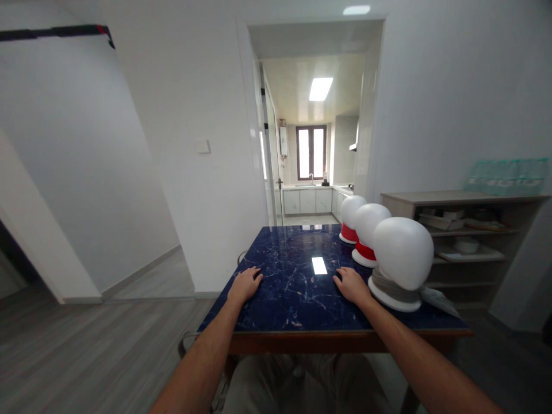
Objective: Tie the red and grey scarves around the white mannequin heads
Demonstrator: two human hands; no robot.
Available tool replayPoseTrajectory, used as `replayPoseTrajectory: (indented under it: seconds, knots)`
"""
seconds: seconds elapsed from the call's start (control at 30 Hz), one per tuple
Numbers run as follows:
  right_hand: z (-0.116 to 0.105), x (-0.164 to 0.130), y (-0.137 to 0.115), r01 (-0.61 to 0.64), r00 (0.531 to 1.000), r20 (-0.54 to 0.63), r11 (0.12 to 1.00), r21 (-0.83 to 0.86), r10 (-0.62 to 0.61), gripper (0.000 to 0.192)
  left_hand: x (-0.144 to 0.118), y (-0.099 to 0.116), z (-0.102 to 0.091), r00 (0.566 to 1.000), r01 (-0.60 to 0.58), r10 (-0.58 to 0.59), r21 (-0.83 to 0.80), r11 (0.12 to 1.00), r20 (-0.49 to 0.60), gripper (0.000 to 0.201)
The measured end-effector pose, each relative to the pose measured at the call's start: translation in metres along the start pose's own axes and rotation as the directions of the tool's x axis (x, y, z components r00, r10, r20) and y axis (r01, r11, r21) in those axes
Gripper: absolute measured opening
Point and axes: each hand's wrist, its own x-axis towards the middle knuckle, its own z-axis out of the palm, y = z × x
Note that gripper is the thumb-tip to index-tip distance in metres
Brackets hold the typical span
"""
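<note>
My left hand [246, 284] rests palm down near the left edge of the blue marbled table [293, 299], fingers stretched out and holding nothing. On the other side, my right hand [350, 284] lies flat on the tabletop, also with nothing in it. Just right of it stands the nearest white mannequin head [403, 253], with grey fabric [394, 287] round its neck. Behind it are a second white head [372, 224] and a third [353, 208], each with a red band at the neck. A greyish flat item [440, 301], too unclear to name, lies by the nearest head.
At the right, a shelf unit [435, 198] carries a pack of bottles [506, 175] on top and assorted items inside. A doorway beyond the table opens onto a kitchen with a window [311, 152]. Part of a chair [185, 343] shows at the table's left.
</note>
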Motion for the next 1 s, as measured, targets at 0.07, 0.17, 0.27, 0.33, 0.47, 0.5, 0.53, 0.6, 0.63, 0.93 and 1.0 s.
replayPoseTrajectory:
  seconds: [0.07, 0.17, 0.27, 0.33, 0.47, 0.5, 0.53, 0.6, 0.63, 0.93, 1.0]
  knots:
    - [-0.001, 0.000, -0.001, 0.002, 1.000, -0.001, 1.000, 0.000, -0.002, 0.044, 0.000, 0.000, 0.000, 1.000, -0.004, 0.004, -0.003, 1.000, -0.002, 0.053]
    - [-0.002, -0.001, -0.002, -0.001, 1.000, 0.003, 1.000, 0.002, 0.001, 0.043, -0.001, 0.000, -0.001, 1.000, -0.007, 0.007, -0.010, 1.000, -0.005, 0.053]
    - [-0.003, 0.000, -0.001, -0.003, 1.000, 0.011, 1.000, 0.002, 0.003, 0.044, -0.001, 0.001, -0.001, 1.000, 0.000, 0.000, -0.014, 1.000, -0.006, 0.052]
    - [-0.003, 0.000, -0.001, -0.005, 1.000, 0.016, 1.000, 0.010, 0.005, 0.046, -0.001, 0.001, -0.002, 1.000, -0.001, 0.001, -0.014, 1.000, -0.005, 0.052]
    - [-0.006, -0.004, -0.004, 0.017, 0.999, -0.033, 0.998, 0.068, -0.015, 0.049, -0.001, 0.001, -0.001, 1.000, -0.003, 0.003, -0.007, 1.000, -0.015, 0.052]
    - [-0.008, -0.007, -0.008, 0.046, 0.997, -0.062, 0.995, 0.090, -0.041, 0.049, -0.001, 0.000, 0.000, 1.000, -0.002, 0.002, -0.004, 1.000, -0.018, 0.051]
    - [-0.011, -0.010, -0.013, 0.088, 0.993, -0.092, 0.989, 0.116, -0.078, 0.049, -0.001, 0.000, 0.001, 1.000, -0.001, 0.001, -0.001, 1.000, -0.020, 0.051]
    - [-0.023, -0.021, -0.029, 0.199, 0.974, -0.146, 0.966, 0.166, -0.175, 0.048, -0.001, -0.001, 0.002, 1.000, -0.001, 0.001, 0.000, 1.000, -0.023, 0.051]
    - [-0.032, -0.028, -0.038, 0.256, 0.959, -0.173, 0.950, 0.179, -0.225, 0.049, -0.001, -0.001, 0.003, 1.000, -0.002, 0.002, -0.001, 1.000, -0.025, 0.051]
    - [-0.199, -0.043, -0.058, 0.035, 0.758, -0.643, 0.992, -0.122, -0.106, 0.071, -0.002, 0.004, -0.002, 1.000, 0.007, -0.007, -0.019, 1.000, -0.011, 0.051]
    - [-0.220, -0.035, -0.035, -0.098, 0.751, -0.660, 0.983, -0.154, -0.029, 0.081, -0.002, 0.004, -0.002, 1.000, 0.009, -0.010, -0.021, 1.000, -0.014, 0.050]
